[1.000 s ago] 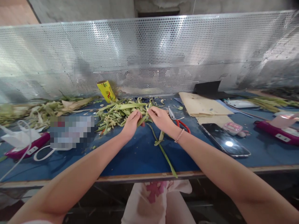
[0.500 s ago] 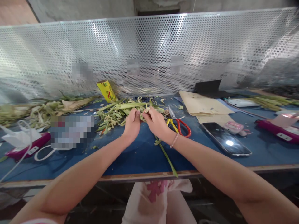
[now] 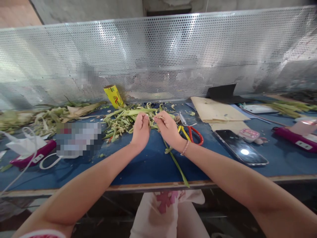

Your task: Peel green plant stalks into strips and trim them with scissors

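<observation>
My left hand (image 3: pixel 141 131) is closed above the blue table, thumb pressed to the fingers; what it pinches is hidden. Just beside it, my right hand (image 3: pixel 168 128) pinches a thin pale plant strip (image 3: pixel 160 117) between thumb and fingers. A small gap separates the two hands. Behind and left of them lies a heap of pale green leaf strips (image 3: pixel 119 122). Scissors (image 3: pixel 195 136) with one red and one yellow handle lie right of my right hand, partly covered by it. A long green stalk (image 3: pixel 180 170) reaches from under that wrist to the table's front edge.
A yellow tube (image 3: pixel 114 96) leans near the perforated metal screen (image 3: pixel 158 49). Brown paper (image 3: pixel 213 110), a phone (image 3: pixel 240 147) and a pink case (image 3: pixel 249 135) lie at right. Purple power strips (image 3: pixel 41 153) sit on both sides. More dried leaves (image 3: pixel 54 115) lie at left.
My hands have drawn slightly apart, and a thin strip now shows at my right fingertips. The things on the table have stayed in place.
</observation>
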`<state>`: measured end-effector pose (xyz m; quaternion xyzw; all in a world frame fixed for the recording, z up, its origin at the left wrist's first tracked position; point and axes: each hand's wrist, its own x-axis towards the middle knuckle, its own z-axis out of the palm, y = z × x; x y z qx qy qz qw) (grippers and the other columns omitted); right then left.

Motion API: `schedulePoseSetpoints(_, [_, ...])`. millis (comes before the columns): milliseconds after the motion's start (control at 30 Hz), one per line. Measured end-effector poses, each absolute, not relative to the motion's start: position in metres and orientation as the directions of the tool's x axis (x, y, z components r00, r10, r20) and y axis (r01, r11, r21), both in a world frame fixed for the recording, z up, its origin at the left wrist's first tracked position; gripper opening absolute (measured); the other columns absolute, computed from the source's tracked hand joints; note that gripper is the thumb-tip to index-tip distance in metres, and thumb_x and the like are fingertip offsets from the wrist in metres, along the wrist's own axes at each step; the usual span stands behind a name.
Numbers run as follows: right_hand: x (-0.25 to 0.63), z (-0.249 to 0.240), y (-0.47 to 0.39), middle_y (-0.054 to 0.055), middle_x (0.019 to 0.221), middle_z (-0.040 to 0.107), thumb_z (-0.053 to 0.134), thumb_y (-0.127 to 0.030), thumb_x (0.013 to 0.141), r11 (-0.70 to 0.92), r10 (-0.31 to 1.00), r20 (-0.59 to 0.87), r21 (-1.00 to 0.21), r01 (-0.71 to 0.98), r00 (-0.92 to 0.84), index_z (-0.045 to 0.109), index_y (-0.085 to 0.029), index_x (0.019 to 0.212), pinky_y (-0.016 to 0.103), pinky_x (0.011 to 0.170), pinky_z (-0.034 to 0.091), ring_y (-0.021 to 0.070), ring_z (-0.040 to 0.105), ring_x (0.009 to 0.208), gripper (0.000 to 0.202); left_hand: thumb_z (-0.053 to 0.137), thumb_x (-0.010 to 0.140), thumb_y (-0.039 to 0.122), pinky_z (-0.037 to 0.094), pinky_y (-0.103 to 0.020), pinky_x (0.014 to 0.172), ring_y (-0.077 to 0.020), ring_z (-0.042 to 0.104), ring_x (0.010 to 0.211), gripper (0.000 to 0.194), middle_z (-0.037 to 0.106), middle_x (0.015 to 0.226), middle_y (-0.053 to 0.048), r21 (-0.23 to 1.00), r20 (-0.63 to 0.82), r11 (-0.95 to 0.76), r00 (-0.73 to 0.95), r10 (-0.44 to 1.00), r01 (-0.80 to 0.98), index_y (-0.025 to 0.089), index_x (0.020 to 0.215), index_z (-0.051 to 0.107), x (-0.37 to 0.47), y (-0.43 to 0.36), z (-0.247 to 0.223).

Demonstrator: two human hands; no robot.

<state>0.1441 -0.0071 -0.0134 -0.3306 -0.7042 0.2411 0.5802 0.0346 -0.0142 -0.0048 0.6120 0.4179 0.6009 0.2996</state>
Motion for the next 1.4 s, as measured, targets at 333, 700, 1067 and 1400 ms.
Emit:
schedulePoseSetpoints(333, [0.160, -0.008, 0.003, -0.006, 0.053, 0.039, 0.041, -0.030, 0.082, 0.702, 0.712, 0.661, -0.676, 0.225, -0.235, 0.049, -0.020, 0.076, 0.021, 0.048, 0.033, 0.0069, 0.040, 0.045, 0.014, 0.041, 0.081, 0.038, 0.018, -0.019, 0.035, -0.0028, 0.018, 0.034, 0.024, 0.021, 0.050, 0.009, 0.910, 0.404, -0.402, 0.004, 0.915, -0.103, 0.020, 0.066, 0.032, 0.035, -0.014, -0.005])
schedulePoseSetpoints(700, [0.163, -0.007, 0.006, -0.004, 0.054, 0.046, 0.046, -0.042, 0.077, 0.664, 0.746, 0.560, -0.589, 0.461, -0.359, 0.045, -0.018, 0.068, 0.022, 0.050, 0.030, 0.0081, 0.040, 0.049, 0.026, 0.041, 0.082, 0.033, 0.028, -0.023, 0.050, -0.0073, 0.034, 0.047, 0.022, 0.035, 0.054, 0.005, 0.759, 0.581, -0.491, -0.105, 0.807, 0.427, 0.019, 0.066, 0.038, 0.019, -0.005, -0.007])
schedulePoseSetpoints(1067, [0.158, -0.005, 0.002, -0.002, 0.059, 0.055, 0.041, -0.017, 0.079, 0.699, 0.706, 0.522, -0.624, 0.351, -0.479, 0.049, -0.017, 0.067, 0.022, 0.059, 0.038, 0.0090, 0.052, 0.055, 0.014, 0.059, 0.068, 0.029, 0.035, -0.021, 0.047, -0.0063, 0.044, 0.045, 0.016, 0.046, 0.050, 0.005, 0.934, 0.344, -0.343, -0.003, 0.939, -0.099, 0.016, 0.065, 0.050, 0.021, -0.002, -0.003])
schedulePoseSetpoints(1400, [0.150, -0.011, -0.001, 0.000, 0.066, 0.046, 0.033, -0.020, 0.081, 0.731, 0.682, 0.625, -0.560, 0.390, -0.380, 0.038, -0.019, 0.071, 0.024, 0.057, 0.034, 0.0120, 0.044, 0.061, 0.011, 0.063, 0.062, 0.017, 0.031, -0.018, 0.043, -0.0027, 0.037, 0.039, 0.019, 0.043, 0.042, 0.005, 0.868, 0.038, 0.006, 0.080, 0.996, -0.497, 0.013, 0.052, 0.048, 0.027, -0.007, 0.003])
